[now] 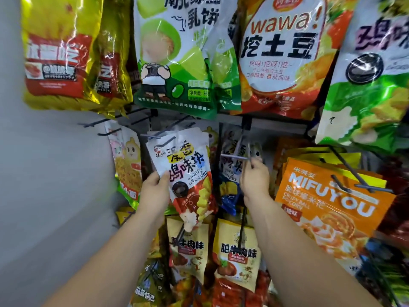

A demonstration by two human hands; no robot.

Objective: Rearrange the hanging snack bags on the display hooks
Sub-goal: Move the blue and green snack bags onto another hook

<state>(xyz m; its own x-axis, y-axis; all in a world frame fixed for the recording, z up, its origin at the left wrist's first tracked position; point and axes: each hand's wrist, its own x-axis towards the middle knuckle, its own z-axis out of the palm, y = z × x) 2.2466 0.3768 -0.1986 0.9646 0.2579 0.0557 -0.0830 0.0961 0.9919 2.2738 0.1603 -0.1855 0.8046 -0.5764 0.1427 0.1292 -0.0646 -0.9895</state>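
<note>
L hand (155, 188): fingers in pinch on white bag (188, 171); R hand (254, 181): same on hook (234, 157).

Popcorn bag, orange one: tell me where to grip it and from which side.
Probably pinch the popcorn bag at its top-left corner, coming from the left with the right hand. The pouch hangs flat, facing out; that corner is bare and nearest, while hooks cross its top right.

White-and-red chicken-piece bag (188, 173); orange popcorn bag (332, 202); green-white bag (174, 56); yellow-red bag (59, 52).
</note>
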